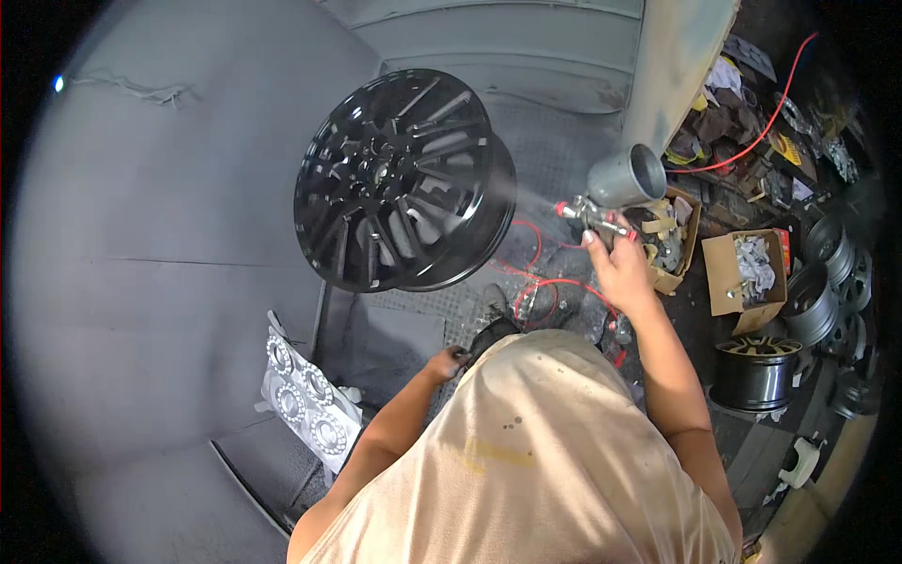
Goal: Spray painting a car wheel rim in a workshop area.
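Note:
My right hand (pixel 622 268) is wrapped round a spray gun (pixel 594 214) with a grey metal cup on top. A pale mist leaves its nozzle toward a glossy black wheel rim (pixel 390 174). The rim is raised in front of me, its many-spoked face turned to the left, and what holds it up is hidden. The gun stays a short way off the rim's right side. Low by my waist, my left hand (pixel 446 365) is closed, with its fingers curled beside dark cloth. Whatever it may hold is too dark to make out.
A red air hose (pixel 564 282) loops over the floor below the gun. At lower left lies a white sheet with several ring-shaped parts (pixel 308 399). Cardboard boxes (pixel 719 273) and more wheel rims (pixel 754 376) stand on the right. Grey booth walls (pixel 188 226) close the left side.

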`<state>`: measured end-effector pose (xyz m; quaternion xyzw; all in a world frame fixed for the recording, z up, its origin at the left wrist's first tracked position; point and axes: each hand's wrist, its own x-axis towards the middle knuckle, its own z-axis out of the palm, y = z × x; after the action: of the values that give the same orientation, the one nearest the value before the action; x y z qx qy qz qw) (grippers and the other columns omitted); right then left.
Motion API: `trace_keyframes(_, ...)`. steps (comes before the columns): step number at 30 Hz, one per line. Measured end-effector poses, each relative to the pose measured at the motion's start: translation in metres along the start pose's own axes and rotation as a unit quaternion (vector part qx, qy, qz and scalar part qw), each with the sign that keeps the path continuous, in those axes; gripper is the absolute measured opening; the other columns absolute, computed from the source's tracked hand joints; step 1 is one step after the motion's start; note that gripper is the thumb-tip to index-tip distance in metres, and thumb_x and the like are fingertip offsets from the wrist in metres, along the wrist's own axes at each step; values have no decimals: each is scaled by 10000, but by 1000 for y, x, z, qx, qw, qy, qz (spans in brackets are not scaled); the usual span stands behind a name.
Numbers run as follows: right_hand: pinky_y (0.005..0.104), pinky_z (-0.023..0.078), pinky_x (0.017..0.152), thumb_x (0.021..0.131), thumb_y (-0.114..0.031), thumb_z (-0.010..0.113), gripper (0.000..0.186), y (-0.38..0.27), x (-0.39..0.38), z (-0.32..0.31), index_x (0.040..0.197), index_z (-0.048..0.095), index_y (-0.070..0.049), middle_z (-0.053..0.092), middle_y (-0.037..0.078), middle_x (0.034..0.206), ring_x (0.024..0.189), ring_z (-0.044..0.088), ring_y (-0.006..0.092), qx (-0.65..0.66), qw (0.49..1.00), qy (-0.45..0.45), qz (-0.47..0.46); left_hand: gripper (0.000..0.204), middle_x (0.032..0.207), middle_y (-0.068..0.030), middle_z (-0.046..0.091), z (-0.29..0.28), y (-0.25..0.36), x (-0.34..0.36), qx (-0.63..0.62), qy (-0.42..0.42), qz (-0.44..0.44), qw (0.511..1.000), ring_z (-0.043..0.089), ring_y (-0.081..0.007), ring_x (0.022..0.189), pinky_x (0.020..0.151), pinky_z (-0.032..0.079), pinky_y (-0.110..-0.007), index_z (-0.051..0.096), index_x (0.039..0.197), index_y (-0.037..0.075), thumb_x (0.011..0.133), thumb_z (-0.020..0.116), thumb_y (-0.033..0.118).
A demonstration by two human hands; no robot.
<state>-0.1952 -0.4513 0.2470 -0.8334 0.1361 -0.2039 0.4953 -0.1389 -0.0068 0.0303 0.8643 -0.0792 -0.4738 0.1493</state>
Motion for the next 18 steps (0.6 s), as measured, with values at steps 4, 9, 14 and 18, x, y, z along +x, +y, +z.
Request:
trace_keyframes(4, 447, 495, 845, 985, -201, 569, 248, -1, -15, 4, 1096, 652, 4, 626, 236, 1126, 972, 639, 422, 43, 997, -55, 12, 309, 1167, -203, 687, -8, 17, -9, 175, 36, -37, 983, 643, -364, 1122, 943, 510, -454, 713, 1143, 126, 919, 609, 311)
trace_keyframes(9, 465, 498, 822, 980, -206, 577, 251, -14, -23, 3, 985, 656, 33, 608, 254, 1163, 969, 625, 452, 26, 995, -89, 25, 262, 1086, -206, 699, -10, 46, -9, 129, 128, -16, 983, 657, -393, 1048, 889, 524, -482, 725, 1074, 126, 933, 566, 279)
trace_keyframes(14, 466, 499, 822, 979, -192, 575, 241, -28, -26, 7, 1091, 628, 15, 639, 249, 1092, 957, 629, 455, 23, 995, -100, 7, 328, 1046, -251, 688, -8, 48, 14, 61, 164, 2, 985, 653, -429, 1008, 868, 519, -511, 714, 1051, 77, 960, 552, 347)
trace_keyframes(18, 463, 504, 833, 970, -164, 581, 277, -37, -28, 21, 1194, 590, -1, 670, 232, 1022, 957, 634, 454, 33, 992, -120, -6, 402, 1036, -275, 681, -22, 54, 27, -2, 204, 0, 979, 648, -445, 996, 851, 515, -509, 706, 1037, 29, 951, 589, 404)
